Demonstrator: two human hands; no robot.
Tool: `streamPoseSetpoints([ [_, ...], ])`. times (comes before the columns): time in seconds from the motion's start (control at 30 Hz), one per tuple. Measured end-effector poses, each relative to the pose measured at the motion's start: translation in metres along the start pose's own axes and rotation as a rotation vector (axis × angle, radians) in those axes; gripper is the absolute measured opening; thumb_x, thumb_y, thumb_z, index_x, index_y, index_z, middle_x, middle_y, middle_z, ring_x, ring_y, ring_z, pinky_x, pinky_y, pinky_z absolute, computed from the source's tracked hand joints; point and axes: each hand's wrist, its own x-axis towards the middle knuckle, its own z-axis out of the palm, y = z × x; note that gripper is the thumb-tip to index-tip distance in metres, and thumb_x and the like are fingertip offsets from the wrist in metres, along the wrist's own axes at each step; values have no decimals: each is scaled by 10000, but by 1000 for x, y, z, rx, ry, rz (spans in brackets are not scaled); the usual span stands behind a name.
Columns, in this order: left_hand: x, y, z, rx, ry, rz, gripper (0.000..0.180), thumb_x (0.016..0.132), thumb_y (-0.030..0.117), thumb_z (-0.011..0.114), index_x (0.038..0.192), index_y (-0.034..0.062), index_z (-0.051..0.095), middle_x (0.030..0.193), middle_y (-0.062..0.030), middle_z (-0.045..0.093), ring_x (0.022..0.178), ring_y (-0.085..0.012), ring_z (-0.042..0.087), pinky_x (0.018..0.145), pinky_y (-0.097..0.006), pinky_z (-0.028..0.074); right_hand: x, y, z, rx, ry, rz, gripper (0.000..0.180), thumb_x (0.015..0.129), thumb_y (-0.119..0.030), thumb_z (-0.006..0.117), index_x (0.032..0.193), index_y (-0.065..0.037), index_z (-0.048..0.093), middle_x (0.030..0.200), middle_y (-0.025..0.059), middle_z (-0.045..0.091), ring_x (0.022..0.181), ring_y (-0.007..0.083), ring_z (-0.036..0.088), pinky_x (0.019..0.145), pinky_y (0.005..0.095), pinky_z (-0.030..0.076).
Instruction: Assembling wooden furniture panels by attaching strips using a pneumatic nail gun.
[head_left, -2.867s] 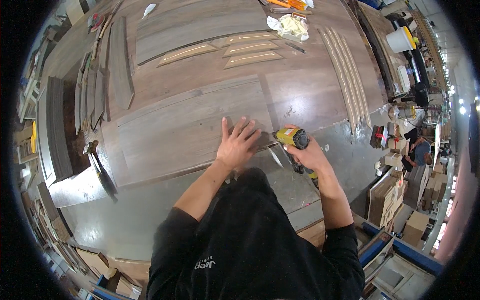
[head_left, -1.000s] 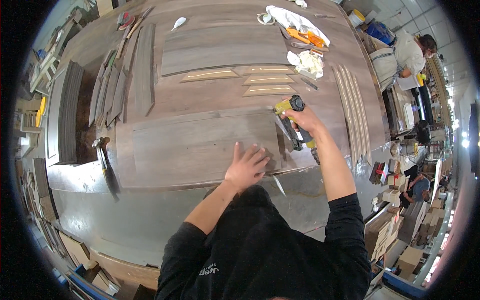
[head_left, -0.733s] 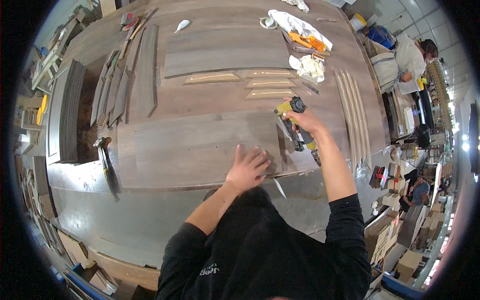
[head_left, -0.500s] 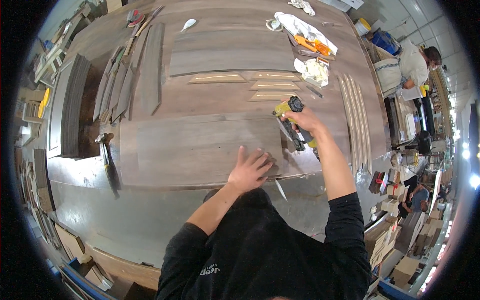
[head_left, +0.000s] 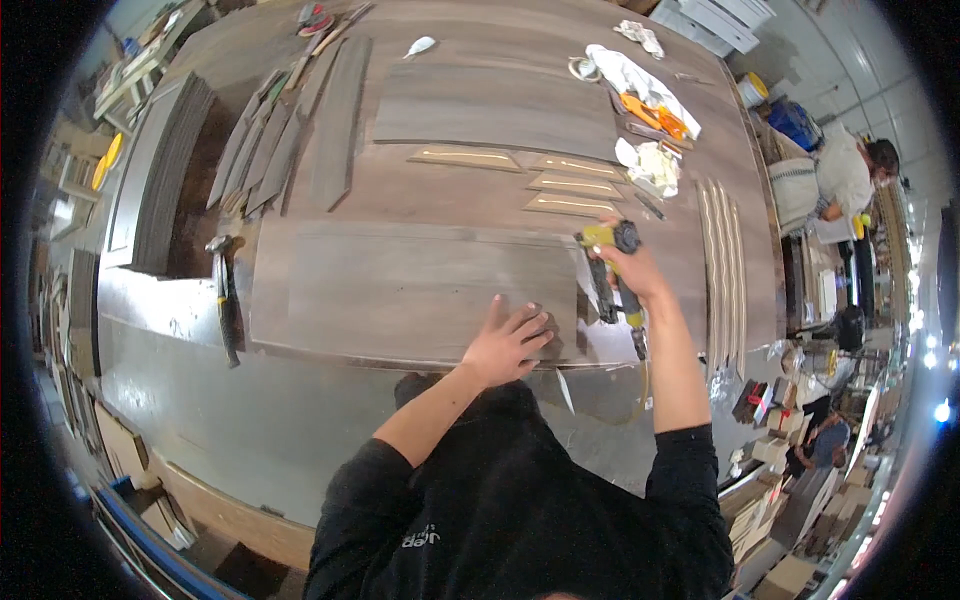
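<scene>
The left hand [head_left: 508, 344] was held wide, with its fingers spread, and was rested palm down on the lower right part of a long grey-brown panel [head_left: 400, 290] in the middle of the frame. The right hand [head_left: 632, 272] was closed around the grip of a yellow-and-black nail gun [head_left: 603, 237], which was held at the right end of the panel, just right of the frame's centre. Whether the tool's nose was pressed against the panel could not be told.

Small pale lettering [head_left: 420, 537] was borne on the chest of the black shirt [head_left: 500, 480], at the lower middle of the frame; it was turned upside down and partly blurred. Any marking on the nail gun was too small to be made out.

Above the panel, short slanted pieces [head_left: 575, 184] marked with pale lines were laid out on the table [head_left: 665, 245], and long strips [head_left: 722, 280] with wavy pale lines were placed at its right. A hammer [head_left: 222, 300] was laid at the left.
</scene>
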Motion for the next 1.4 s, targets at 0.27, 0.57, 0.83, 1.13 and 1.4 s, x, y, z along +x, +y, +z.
streamPoseSetpoints([
  [0.27,-172,-104,-100,1,80,-497,707,707,371,881,1363,296,630,1592,-101,392,1475,-365,342,1197,-678,200,-95,22,24,97,-18,-43,726,847,0,598,1537,-158,436,1052,80,710,566,91,531,508,244,452],
  [0.57,-287,-168,-140,60,327,-690,610,736,253,854,1308,140,673,1174,-48,677,1135,-276,593,1005,-454,425,-109,-3,177,200,-231,31,774,819,62,637,1543,-104,420,1078,127,707,579,111,552,530,252,481],
  [0.83,-318,-193,-130,-31,521,-534,390,818,134,775,1205,123,723,1009,-49,717,1023,-245,659,911,-393,491,-93,-81,354,-18,-564,33,684,832,-46,764,1469,-123,528,1133,58,694,755,99,609,623,253,514],
  [1.13,-296,-223,-169,-394,325,-744,232,853,272,753,995,97,697,913,-135,695,928,-362,664,788,-469,530,-93,-93,424,-274,-655,-126,655,826,-93,748,1450,-100,549,1256,77,688,1157,167,625,1026,330,478],
  [1.4,-293,-237,-169,-444,157,-814,295,840,375,782,964,119,704,851,-123,708,881,-360,698,743,-471,543,-99,-97,435,-372,-618,-238,688,829,6,679,1480,-144,513,1028,14,696,656,57,557,595,227,479],
])
